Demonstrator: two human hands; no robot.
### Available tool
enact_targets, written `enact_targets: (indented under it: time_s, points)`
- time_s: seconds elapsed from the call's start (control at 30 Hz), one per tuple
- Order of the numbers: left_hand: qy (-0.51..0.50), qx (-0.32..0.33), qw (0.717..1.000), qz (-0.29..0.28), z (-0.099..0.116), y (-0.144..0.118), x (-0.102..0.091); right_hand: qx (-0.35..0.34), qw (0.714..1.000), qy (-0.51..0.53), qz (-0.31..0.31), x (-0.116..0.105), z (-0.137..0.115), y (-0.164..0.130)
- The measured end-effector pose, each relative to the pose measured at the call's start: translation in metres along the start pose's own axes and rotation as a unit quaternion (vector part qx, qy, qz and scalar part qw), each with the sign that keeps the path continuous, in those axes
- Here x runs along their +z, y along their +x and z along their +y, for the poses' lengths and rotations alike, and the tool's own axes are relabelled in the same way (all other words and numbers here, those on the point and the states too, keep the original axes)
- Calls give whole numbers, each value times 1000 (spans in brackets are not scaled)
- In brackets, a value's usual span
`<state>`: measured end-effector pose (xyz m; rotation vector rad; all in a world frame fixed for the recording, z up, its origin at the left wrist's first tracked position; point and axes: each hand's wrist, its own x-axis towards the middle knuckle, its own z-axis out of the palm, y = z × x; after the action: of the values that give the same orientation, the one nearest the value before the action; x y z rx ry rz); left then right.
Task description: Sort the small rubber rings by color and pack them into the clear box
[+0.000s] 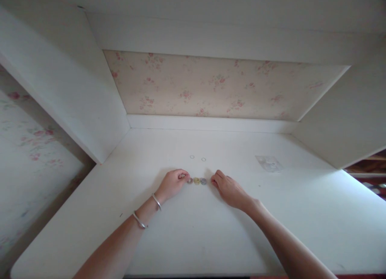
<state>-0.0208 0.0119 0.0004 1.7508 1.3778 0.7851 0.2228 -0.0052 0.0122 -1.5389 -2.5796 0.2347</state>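
1. Three small round pieces lie in a short row on the white desk [169, 246], between the two hands: a reddish one [189, 181], a yellow one [196, 181] and a grey one [204, 181]. The yellow and the grey are side by side, very close together.
2. The left hand [175, 182] has its fingers drawn narrow, with the tips at the reddish piece; whether they grip it, I cannot tell.
3. The right hand [221, 183] is curled, its fingers closed together, near the grey piece but apart from it. If something small is inside, I cannot tell.
4. One clear flat packet [269, 163] rests on the desk, farther back and to the right. Something pale seems to be in it, too faint to name.
5. Two thin rings [192, 156] lie on the desk beyond the row, near each other.
6. Two silver bangles [157, 201] are around the left forearm.
7. Behind the desk, flowered wallpaper [217, 83] shows between white panels [72, 77].
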Motion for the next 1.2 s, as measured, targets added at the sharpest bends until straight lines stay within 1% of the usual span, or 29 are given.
enact_targets:
  time_s: [0.07, 0.13, 0.2, 0.3, 0.37, 0.47, 0.57, 0.7, 0.87, 1.03, 1.13, 1.2]
  points:
    - [0, -1, 1000, 7, 1, 1, 0, 2, 1000, 4, 3, 3, 1, 0]
    - [-5, -8, 1000, 14, 2, 3, -1, 5, 999, 35, 12, 4, 3, -1]
    - [-14, -21, 1000, 14, 2, 6, -2, 11, 995, 95, 31, 5, 6, -2]
    - [-3, -26, 1000, 7, 2, 17, -3, 19, 979, 184, 83, 6, 13, -5]
    - [40, -6, 999, 14, 2, 29, -2, 36, 969, 213, 122, 7, 18, -6]
    - [154, 17, 987, 39, 4, 52, 0, 71, 958, 229, 159, 10, 22, -6]
    - [252, 9, 966, 49, 9, 73, 4, 87, 952, 240, 171, 13, 23, -7]
    - [305, 5, 952, 36, 12, 88, 10, 85, 951, 241, 173, 14, 21, -9]
    - [317, 0, 948, 17, 12, 91, 14, 74, 956, 223, 178, 15, 21, -10]
    - [324, 3, 946, 4, 14, 90, 13, 79, 956, 216, 180, 14, 20, -10]
    - [323, 15, 946, -5, 20, 84, 12, 84, 956, 216, 181, 12, 20, -10]
    - [314, 35, 949, -15, 27, 76, 14, 86, 954, 219, 186, 11, 20, -10]
